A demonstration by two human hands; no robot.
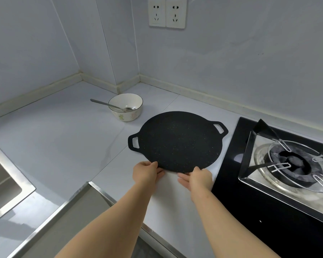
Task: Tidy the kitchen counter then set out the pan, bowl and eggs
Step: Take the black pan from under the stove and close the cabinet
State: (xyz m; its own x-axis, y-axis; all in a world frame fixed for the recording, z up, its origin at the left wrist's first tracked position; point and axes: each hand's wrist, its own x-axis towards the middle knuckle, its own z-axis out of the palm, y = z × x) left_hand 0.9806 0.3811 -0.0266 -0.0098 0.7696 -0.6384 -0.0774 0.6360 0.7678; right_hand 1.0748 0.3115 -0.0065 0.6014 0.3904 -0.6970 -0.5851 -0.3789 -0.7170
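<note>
Both bare forearms reach forward side by side. The left hand [147, 172] pinches the pan [175, 142] at its near rim, thumb above the fingers. The right hand [198, 178] grips likewise, its fingers [182, 178] lying under the rim and pointing toward the left fingers.

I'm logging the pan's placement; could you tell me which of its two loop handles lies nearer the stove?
The right handle of the pan, beside the black stove; the left handle juts over the counter toward the sink.
</note>
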